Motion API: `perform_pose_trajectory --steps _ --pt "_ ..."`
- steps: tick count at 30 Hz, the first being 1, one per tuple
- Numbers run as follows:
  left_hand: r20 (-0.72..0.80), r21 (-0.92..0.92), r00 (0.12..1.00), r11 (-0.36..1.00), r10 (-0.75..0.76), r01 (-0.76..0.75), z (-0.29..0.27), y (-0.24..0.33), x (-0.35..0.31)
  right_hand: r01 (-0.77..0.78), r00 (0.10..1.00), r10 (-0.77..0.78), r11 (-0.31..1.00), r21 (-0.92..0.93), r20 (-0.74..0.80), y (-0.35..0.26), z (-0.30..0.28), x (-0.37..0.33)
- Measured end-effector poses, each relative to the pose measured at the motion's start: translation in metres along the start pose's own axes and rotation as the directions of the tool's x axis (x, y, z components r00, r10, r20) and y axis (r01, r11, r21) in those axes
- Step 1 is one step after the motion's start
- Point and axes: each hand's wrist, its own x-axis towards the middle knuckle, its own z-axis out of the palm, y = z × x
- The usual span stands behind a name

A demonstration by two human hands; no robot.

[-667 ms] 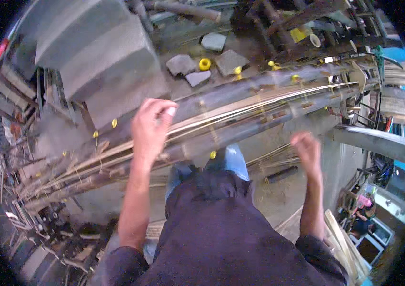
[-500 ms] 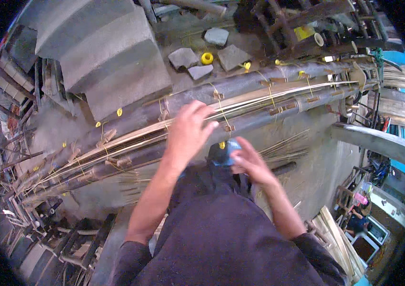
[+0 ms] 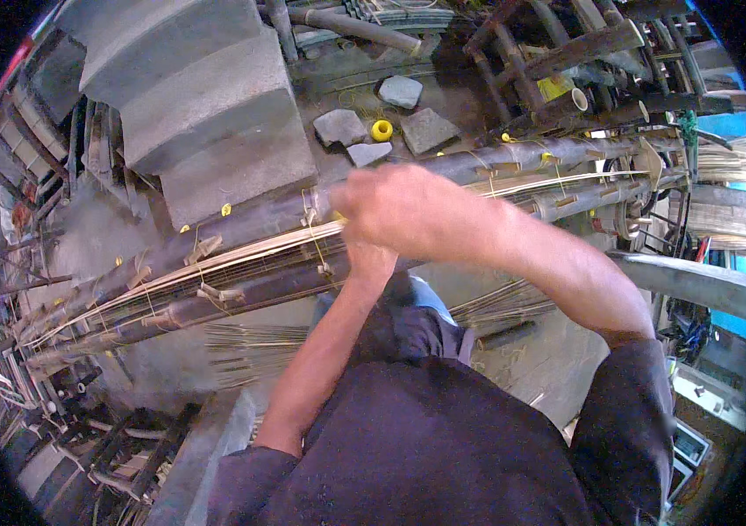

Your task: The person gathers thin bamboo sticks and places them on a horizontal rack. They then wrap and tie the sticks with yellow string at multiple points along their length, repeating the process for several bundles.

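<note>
Two long dark bamboo poles run across in front of me, a far pole [image 3: 254, 216] and a near pole [image 3: 182, 312]. Pale thin strips [image 3: 246, 243] stretch lengthwise between them, crossed by yellow string ties. My right hand [image 3: 390, 209] is over the strips and far pole, its blurred fingers curled closed; a bit of yellow shows by them. Whatever it holds is hidden. My left hand [image 3: 371, 256] reaches up beneath the right one at the strips, its fingers mostly covered. Small yellow bundles, one a yellow tag-like piece [image 3: 226, 209], hang along the far pole.
Concrete steps [image 3: 215, 131] rise beyond the poles at left. Flat stones [image 3: 339, 128] lie around a yellow ring-shaped roll [image 3: 381, 131] on the floor. Bamboo frames [image 3: 557, 61] stand at far right. Thin sticks [image 3: 254, 351] lie below the near pole.
My right hand has swung left and away from me, from beside the near pole to over the strips, crossing above my left hand. My left hand has shifted slightly nearer me.
</note>
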Motion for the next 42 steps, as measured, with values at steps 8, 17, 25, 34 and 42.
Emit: perform_pose_trajectory --steps 8,17,25,34,42 --pt "0.076 0.007 0.991 0.994 0.111 -0.112 -0.021 0.022 0.015 -0.667 0.745 0.661 0.739 -0.098 -0.085 0.115 0.063 -0.014" --pt "0.429 -0.396 0.882 0.837 -0.196 0.378 -0.04 0.042 0.048 -0.327 0.942 0.332 0.879 0.349 0.046 0.006 0.194 -0.093" --pt "0.737 -0.248 0.508 0.522 -0.445 0.816 0.034 -0.045 0.139 -0.268 0.956 0.235 0.942 0.201 0.174 0.007 0.202 -0.103" --pt "0.454 -0.058 0.891 0.997 -0.01 0.041 -0.136 -0.101 0.141 -0.309 0.586 0.793 0.032 0.951 0.164 -0.075 0.255 -0.06" --pt "0.506 -0.078 0.863 0.996 0.004 0.042 -0.171 -0.078 0.014 -0.54 0.717 0.667 0.715 0.444 -0.202 -0.096 0.112 -0.032"
